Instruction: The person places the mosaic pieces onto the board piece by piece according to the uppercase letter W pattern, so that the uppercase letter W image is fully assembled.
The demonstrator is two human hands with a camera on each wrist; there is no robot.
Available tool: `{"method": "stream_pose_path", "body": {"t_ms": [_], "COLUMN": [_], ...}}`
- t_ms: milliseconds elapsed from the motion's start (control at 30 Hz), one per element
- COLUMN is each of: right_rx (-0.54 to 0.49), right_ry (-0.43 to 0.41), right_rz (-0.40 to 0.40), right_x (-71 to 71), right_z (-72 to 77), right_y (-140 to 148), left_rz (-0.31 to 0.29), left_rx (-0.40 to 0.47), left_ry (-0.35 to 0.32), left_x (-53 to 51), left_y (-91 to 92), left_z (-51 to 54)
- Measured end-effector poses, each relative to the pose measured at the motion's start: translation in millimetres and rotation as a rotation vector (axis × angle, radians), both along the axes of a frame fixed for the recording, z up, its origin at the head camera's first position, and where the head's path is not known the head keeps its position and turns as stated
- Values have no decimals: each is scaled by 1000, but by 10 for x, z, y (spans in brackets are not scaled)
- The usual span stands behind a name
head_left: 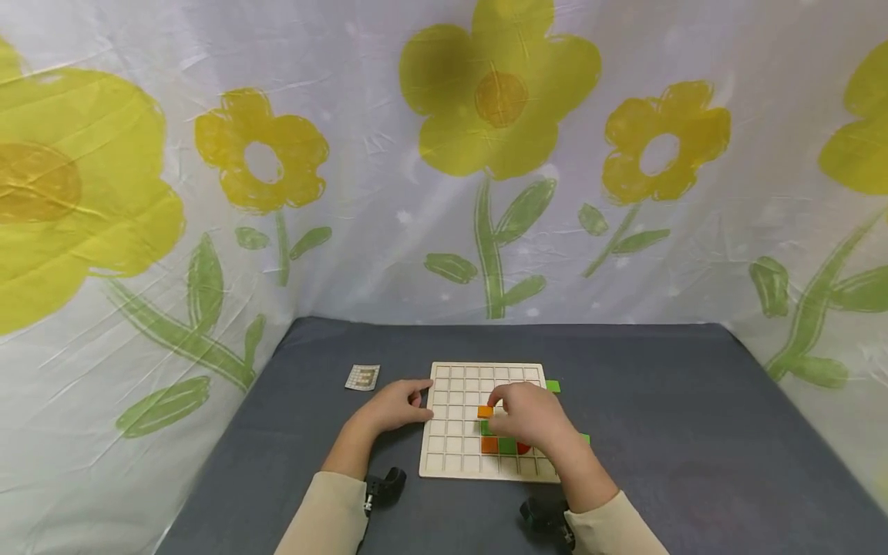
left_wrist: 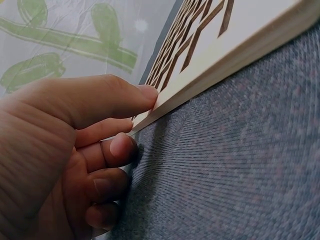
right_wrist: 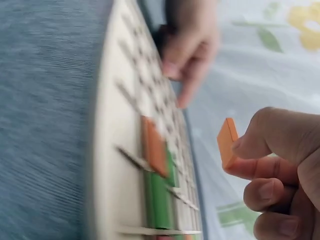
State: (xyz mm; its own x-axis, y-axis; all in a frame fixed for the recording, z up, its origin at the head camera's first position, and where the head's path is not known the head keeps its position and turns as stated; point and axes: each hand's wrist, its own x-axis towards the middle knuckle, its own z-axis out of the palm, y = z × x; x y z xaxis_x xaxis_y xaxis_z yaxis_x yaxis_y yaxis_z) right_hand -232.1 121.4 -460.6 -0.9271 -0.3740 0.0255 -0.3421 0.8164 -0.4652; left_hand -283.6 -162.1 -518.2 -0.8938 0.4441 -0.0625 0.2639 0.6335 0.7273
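Note:
My right hand (head_left: 530, 416) pinches a square orange tile (right_wrist: 227, 144) between thumb and index finger, raised above the wooden grid board (head_left: 451, 432). Below it on the board lie another orange tile (head_left: 489, 445), a green tile (head_left: 508, 445) beside it and one more green tile (head_left: 485, 426) behind. A red piece (head_left: 523, 448) shows partly under the right hand. My left hand (head_left: 395, 405) touches the board's left edge with its thumb and index fingertip spread apart; the other fingers are loosely bent in the left wrist view.
A small printed card (head_left: 363, 377) lies on the dark cloth-covered table (head_left: 659, 385), left of the board. Green pieces (head_left: 553, 385) show past the board's right edge, partly hidden by the right hand and arm. A flowered curtain (head_left: 375, 193) hangs behind.

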Motion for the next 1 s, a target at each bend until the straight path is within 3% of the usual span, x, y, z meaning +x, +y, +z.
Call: {"method": "stream_pose_path", "body": {"t_ms": [400, 833, 1000], "right_rx": [111, 107, 88], "right_ry": [33, 74, 53], "right_rz": [-22, -101, -70], "right_x": [-58, -104, -112], "right_z": [-214, -300, -279], "right_y": [-18, -38, -2], "left_rz": [9, -2, -9], "left_rx": [-11, -17, -12], "left_ry": [8, 8, 12], "left_x": [-14, -18, -16], "left_y": [11, 5, -3], "left_z": [-35, -15, -21]}}
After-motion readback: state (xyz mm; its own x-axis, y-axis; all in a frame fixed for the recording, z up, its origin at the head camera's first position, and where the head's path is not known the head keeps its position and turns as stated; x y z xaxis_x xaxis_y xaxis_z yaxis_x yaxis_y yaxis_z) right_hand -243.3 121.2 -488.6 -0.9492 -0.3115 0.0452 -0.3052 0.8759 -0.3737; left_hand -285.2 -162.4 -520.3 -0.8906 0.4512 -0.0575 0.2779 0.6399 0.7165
